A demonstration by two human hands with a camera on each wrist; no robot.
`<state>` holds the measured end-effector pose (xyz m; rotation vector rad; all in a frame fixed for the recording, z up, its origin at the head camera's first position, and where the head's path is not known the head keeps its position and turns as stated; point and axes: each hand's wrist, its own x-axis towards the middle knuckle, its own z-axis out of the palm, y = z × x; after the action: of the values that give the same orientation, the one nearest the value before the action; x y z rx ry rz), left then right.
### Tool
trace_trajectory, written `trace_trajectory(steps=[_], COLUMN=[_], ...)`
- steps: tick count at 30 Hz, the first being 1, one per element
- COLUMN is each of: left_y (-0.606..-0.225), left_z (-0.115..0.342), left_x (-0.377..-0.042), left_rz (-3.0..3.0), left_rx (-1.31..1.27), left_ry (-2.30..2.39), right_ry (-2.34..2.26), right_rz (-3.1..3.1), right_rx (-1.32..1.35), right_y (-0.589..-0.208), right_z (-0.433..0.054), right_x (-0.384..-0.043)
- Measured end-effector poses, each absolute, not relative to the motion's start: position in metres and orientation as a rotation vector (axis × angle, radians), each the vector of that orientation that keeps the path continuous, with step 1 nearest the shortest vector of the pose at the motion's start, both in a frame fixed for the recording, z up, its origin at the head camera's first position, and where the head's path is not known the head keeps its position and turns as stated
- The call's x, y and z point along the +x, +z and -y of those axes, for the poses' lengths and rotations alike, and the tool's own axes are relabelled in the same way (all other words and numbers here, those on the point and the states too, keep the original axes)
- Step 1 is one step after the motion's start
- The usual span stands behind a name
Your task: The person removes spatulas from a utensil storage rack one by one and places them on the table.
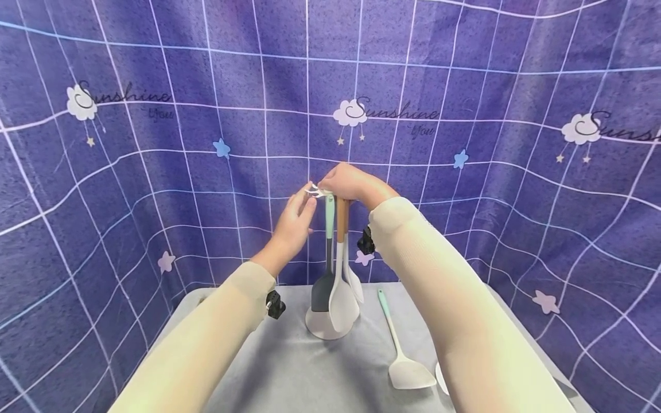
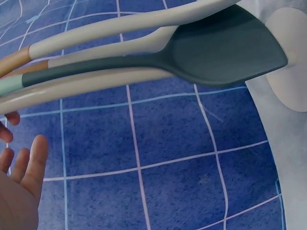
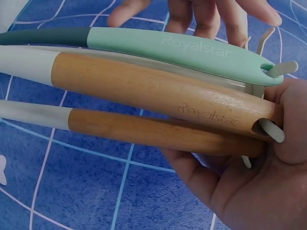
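Observation:
At the top of a white utensil stand (image 1: 322,328), my right hand (image 1: 352,182) is curled round the upper ends of the wooden handles. A wooden-handled spoon (image 1: 342,307) hangs there on a hook that pokes through its handle hole (image 3: 261,125). Close behind it is a second wooden-handled utensil (image 3: 158,133), its tip within the right hand's grasp. A dark turner (image 2: 225,48) with a mint handle (image 3: 158,48) hangs on the neighbouring hook. My left hand (image 1: 290,229) is beside the stand's left hooks (image 1: 314,191), fingers extended, holding nothing.
A white turner (image 1: 411,373) with a mint handle lies on the grey tabletop (image 1: 289,373) to the right. Part of a white round-edged thing (image 1: 441,380) shows beside my right sleeve. A blue gridded curtain (image 1: 248,115) hangs behind and at both sides.

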<state>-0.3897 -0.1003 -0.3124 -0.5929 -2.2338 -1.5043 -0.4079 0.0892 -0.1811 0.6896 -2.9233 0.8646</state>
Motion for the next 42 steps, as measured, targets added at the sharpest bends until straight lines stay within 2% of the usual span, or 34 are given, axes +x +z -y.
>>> trace_trajectory(steps=[10, 19, 42], left_y=[-0.334, -0.345, -0.336], left_z=[0.088, 0.083, 0.078], left_x=[-0.376, -0.372, -0.369], left_rz=[2.151, 2.291, 2.281], left_rx=[-0.454, -0.563, -0.577], left_ry=[-1.47, -1.522, -1.392], right_ry=[0.919, 0.946, 0.948], right_rz=[2.905, 2.909, 2.909], right_rx=[0.706, 0.704, 0.702], right_y=[-0.183, -0.182, -0.184], right_z=[-0.09, -0.089, -0.089], right_x=[-0.408, -0.408, -0.407])
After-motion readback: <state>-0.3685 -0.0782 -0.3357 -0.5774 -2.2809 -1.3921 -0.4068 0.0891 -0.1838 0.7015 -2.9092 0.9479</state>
